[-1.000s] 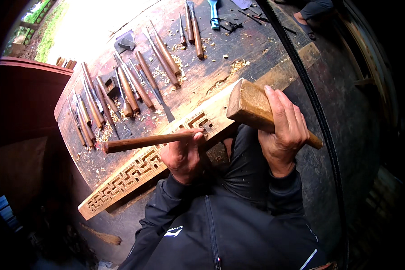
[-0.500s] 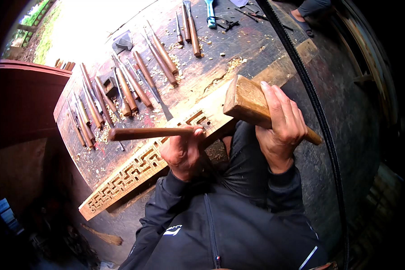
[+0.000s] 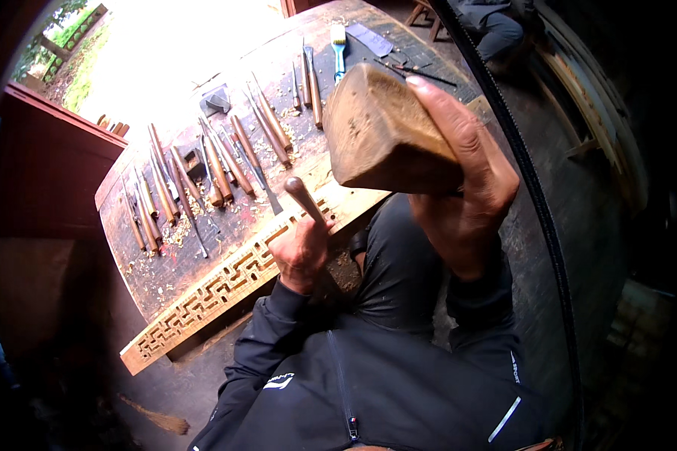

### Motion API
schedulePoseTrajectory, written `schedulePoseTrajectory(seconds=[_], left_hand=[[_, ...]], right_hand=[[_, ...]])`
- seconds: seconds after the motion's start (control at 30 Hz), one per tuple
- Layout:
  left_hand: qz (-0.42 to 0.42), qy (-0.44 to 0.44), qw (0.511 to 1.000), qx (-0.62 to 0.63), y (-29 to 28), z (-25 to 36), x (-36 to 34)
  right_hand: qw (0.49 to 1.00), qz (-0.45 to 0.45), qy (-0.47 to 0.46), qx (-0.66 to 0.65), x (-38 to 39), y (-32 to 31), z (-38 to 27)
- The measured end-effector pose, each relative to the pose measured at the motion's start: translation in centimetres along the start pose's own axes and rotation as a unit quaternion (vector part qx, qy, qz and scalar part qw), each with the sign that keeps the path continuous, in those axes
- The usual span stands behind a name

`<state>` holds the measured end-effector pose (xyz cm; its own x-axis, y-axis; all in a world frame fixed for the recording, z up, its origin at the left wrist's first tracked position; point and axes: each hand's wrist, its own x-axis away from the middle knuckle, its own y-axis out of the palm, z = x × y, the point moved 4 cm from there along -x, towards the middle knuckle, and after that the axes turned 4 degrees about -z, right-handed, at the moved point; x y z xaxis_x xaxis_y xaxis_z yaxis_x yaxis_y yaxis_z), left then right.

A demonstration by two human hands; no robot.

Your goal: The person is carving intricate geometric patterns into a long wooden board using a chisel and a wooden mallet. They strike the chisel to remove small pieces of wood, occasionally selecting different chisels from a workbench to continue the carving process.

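My left hand (image 3: pixel 301 254) is closed around the wooden handle of a chisel (image 3: pixel 306 198), which stands fairly upright over the carved board. Its blade is hidden behind my fingers. A long pale wooden board (image 3: pixel 156 340) with a fretwork pattern cut into it lies slantwise along the table's near edge. Raised above the board's right part, a wooden mallet (image 3: pixel 391 135) is gripped by my right hand (image 3: pixel 475 180). The mallet's block-shaped head looms large, just to the right of the chisel handle.
Several wooden-handled carving tools (image 3: pixel 218 169) lie in a row across the worktable (image 3: pixel 278 98) among wood shavings. A blue-handled brush (image 3: pixel 339 49) lies farther back. A black strap (image 3: pixel 530 165) crosses the view at right. Another person's leg (image 3: pixel 502 36) shows at the far right, and a broom (image 3: pixel 158 417) lies lower left.
The mallet has come up closer to the view and turned. The chisel has swung from lying nearly level to standing more upright in my left hand.
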<state>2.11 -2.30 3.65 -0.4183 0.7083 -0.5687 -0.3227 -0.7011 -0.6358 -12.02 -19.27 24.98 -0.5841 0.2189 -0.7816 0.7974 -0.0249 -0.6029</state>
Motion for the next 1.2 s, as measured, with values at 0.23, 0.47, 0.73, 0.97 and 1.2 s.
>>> schedulePoseTrajectory(seconds=[0.23,0.47,0.73,0.97,1.2], left_hand=[[0.032,0.035,0.999,0.024,0.3,-0.4,0.0],[0.029,0.052,0.998,0.023,0.5,0.7,-0.3],[0.03,0.054,0.997,0.038,0.0,0.6,-0.4],[0.017,0.06,0.997,0.036,0.1,0.3,0.0],[0.132,-0.293,0.896,0.306,-1.3,-1.4,0.4]], right_hand=[[0.995,-0.032,-0.096,0.004,-2.0,-0.1,-1.1],[0.994,0.036,-0.101,-0.008,-0.1,-0.7,2.4],[0.996,-0.077,-0.037,-0.011,-1.2,-2.9,-1.0],[0.99,-0.106,-0.062,0.073,0.5,-0.6,-0.9],[0.995,0.003,0.046,0.088,5.9,0.3,1.1]])
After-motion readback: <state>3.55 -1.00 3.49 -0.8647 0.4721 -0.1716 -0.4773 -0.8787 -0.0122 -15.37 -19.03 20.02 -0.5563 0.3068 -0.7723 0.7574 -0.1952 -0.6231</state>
